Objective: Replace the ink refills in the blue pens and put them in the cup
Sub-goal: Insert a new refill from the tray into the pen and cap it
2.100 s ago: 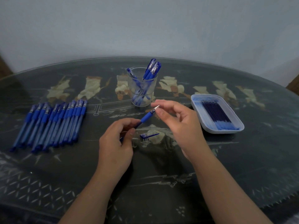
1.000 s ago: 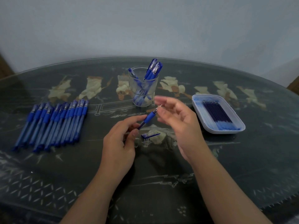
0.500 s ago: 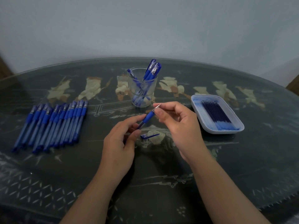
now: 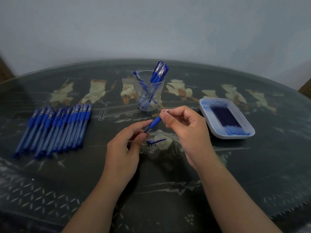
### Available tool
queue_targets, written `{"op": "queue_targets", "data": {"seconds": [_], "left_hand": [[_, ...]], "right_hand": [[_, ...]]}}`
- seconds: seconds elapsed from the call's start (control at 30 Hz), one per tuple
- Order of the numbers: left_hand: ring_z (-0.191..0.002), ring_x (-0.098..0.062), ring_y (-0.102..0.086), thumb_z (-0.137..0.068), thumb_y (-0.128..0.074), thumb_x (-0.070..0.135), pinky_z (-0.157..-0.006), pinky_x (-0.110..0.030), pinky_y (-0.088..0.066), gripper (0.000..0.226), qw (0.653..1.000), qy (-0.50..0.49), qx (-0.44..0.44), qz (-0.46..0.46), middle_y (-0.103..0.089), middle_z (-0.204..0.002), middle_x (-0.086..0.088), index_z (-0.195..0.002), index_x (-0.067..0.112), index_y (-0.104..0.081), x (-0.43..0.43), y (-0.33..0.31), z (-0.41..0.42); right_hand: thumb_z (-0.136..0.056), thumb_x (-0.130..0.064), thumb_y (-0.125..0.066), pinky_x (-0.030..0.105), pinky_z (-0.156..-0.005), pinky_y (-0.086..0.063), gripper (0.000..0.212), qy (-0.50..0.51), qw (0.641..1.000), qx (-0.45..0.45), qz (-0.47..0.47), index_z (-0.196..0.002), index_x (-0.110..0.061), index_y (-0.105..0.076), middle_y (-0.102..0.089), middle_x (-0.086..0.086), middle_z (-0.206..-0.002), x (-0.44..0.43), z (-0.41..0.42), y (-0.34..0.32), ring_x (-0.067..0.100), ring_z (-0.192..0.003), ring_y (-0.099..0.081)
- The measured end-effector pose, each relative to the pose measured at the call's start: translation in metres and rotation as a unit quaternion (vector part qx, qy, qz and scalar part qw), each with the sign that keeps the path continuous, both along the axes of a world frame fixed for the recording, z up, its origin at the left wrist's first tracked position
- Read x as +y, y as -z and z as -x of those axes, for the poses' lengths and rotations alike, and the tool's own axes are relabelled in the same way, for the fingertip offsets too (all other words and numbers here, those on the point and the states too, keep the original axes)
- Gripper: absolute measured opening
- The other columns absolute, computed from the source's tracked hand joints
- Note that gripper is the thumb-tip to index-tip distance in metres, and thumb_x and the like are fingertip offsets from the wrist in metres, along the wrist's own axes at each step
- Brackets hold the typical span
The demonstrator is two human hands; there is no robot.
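Above the table's middle, a blue pen (image 4: 154,123) lies slanted between both hands. My left hand (image 4: 123,148) grips its barrel at the lower end. My right hand (image 4: 184,128) pinches its metal tip at the upper end. A blue pen cap (image 4: 156,141) lies on the table just below the pen. Behind them stands a clear cup (image 4: 149,91) with several blue pens upright in it. At the left, a row of several blue pens (image 4: 55,130) lies side by side. A white tray (image 4: 208,113) at the right holds several dark blue refills (image 4: 226,118).
The dark glass-topped table (image 4: 168,182) is oval, with pale inlaid figures across its back half. Its curved far edge runs close to a plain grey wall. The near part of the top holds only my forearms.
My right hand's fingers have kept shifting on the pen's tip end while the left hand holds the barrel in place. The pen stays slanted between both hands.
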State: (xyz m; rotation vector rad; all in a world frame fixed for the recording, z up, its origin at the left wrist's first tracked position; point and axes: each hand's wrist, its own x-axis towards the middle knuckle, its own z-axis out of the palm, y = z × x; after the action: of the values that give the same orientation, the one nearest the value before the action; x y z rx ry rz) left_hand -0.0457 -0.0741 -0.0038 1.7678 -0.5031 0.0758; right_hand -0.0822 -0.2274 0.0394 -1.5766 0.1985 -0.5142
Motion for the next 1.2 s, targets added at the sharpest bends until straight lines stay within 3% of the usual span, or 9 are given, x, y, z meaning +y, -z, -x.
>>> {"op": "queue_targets", "data": {"seconds": [0.2,0.27,0.37,0.5,0.67,0.77,0.9,1.07,1.2], "left_hand": [[-0.094,-0.011,-0.066,-0.093,-0.058,0.008,-0.086,-0.034,-0.054,0.048,1.0,-0.007,0.02,0.015,-0.068,-0.092,0.009,-0.109,0.053,-0.063,-0.001,-0.001,0.0],[-0.085,-0.009,-0.066,-0.094,-0.057,0.006,-0.08,-0.023,-0.054,0.05,0.999,-0.01,0.035,0.034,-0.069,-0.09,0.009,-0.108,0.054,-0.063,-0.001,-0.003,0.001],[-0.077,-0.006,-0.066,-0.095,-0.055,0.004,-0.073,-0.015,-0.051,0.048,0.997,-0.016,0.05,0.061,-0.068,-0.089,0.008,-0.112,0.049,-0.061,-0.001,-0.005,0.001],[-0.076,-0.005,-0.066,-0.096,-0.054,0.004,-0.073,-0.017,-0.053,0.047,0.996,-0.018,0.061,0.067,-0.069,-0.091,0.008,-0.113,0.048,-0.061,-0.001,-0.005,0.0],[-0.078,-0.01,-0.066,-0.096,-0.053,0.003,-0.076,-0.024,-0.056,0.047,0.995,-0.007,0.064,0.076,-0.069,-0.091,0.007,-0.113,0.047,-0.062,0.0,-0.004,0.001],[-0.077,-0.011,-0.066,-0.096,-0.052,0.003,-0.075,-0.023,-0.055,0.046,0.995,0.002,0.062,0.075,-0.069,-0.09,0.006,-0.113,0.044,-0.063,0.0,-0.004,0.0],[-0.075,-0.009,-0.064,-0.096,-0.051,0.001,-0.072,-0.019,-0.053,0.05,0.995,0.017,0.059,0.075,-0.068,-0.089,0.005,-0.109,0.047,-0.065,-0.001,-0.006,0.002],[-0.075,-0.01,-0.065,-0.096,-0.051,0.0,-0.073,-0.021,-0.055,0.062,0.997,0.028,0.047,0.056,-0.069,-0.089,0.007,-0.103,0.06,-0.064,0.0,-0.007,0.002],[-0.077,-0.011,-0.066,-0.095,-0.052,-0.002,-0.074,-0.022,-0.055,0.051,0.997,0.039,0.041,0.044,-0.068,-0.089,0.01,-0.11,0.045,-0.064,-0.001,-0.007,0.003]], "right_hand": [[-0.084,-0.031,-0.068,0.02,-0.079,-0.053,0.016,-0.031,0.999,0.028,-0.012,-0.097,-0.024,-0.072,-0.073,-0.01,-0.088,-0.002,0.0,0.003,0.001,-0.084,-0.065],[-0.088,-0.032,-0.069,0.021,-0.083,-0.049,0.02,-0.01,0.986,0.077,0.147,-0.108,-0.029,-0.071,-0.069,-0.012,-0.094,-0.007,-0.003,0.013,0.002,-0.09,-0.062],[-0.087,-0.033,-0.071,0.031,-0.096,-0.041,0.031,-0.047,0.879,0.125,0.458,-0.118,-0.033,-0.068,-0.065,-0.011,-0.11,-0.009,-0.004,0.029,0.01,-0.108,-0.052],[-0.091,-0.024,-0.067,0.034,-0.097,-0.038,0.025,-0.077,0.847,0.115,0.512,-0.115,-0.026,-0.072,-0.063,-0.007,-0.107,-0.008,-0.005,0.033,0.014,-0.107,-0.051],[-0.093,-0.012,-0.063,0.008,-0.082,-0.046,0.033,0.022,0.952,0.086,0.294,-0.122,-0.028,-0.066,-0.067,-0.007,-0.1,-0.012,-0.003,0.014,-0.002,-0.085,-0.062],[-0.097,-0.006,-0.056,0.02,-0.083,-0.056,0.035,0.012,0.997,0.045,0.054,-0.121,-0.031,-0.061,-0.07,0.004,-0.098,-0.012,0.001,-0.006,0.009,-0.088,-0.071],[-0.089,-0.005,-0.063,0.036,-0.084,-0.06,0.022,-0.018,0.985,-0.003,-0.17,-0.111,-0.009,-0.064,-0.068,0.015,-0.097,-0.01,0.004,-0.021,0.027,-0.091,-0.073],[-0.072,-0.021,-0.073,0.039,-0.084,-0.058,0.038,0.018,0.99,-0.018,-0.139,-0.106,-0.007,-0.061,-0.074,0.007,-0.089,-0.012,0.005,-0.022,0.025,-0.089,-0.073],[-0.081,-0.014,-0.072,0.04,-0.085,-0.059,0.029,0.036,0.993,-0.026,-0.113,-0.107,-0.008,-0.061,-0.074,0.01,-0.09,-0.01,0.004,-0.02,0.027,-0.09,-0.073]]}}
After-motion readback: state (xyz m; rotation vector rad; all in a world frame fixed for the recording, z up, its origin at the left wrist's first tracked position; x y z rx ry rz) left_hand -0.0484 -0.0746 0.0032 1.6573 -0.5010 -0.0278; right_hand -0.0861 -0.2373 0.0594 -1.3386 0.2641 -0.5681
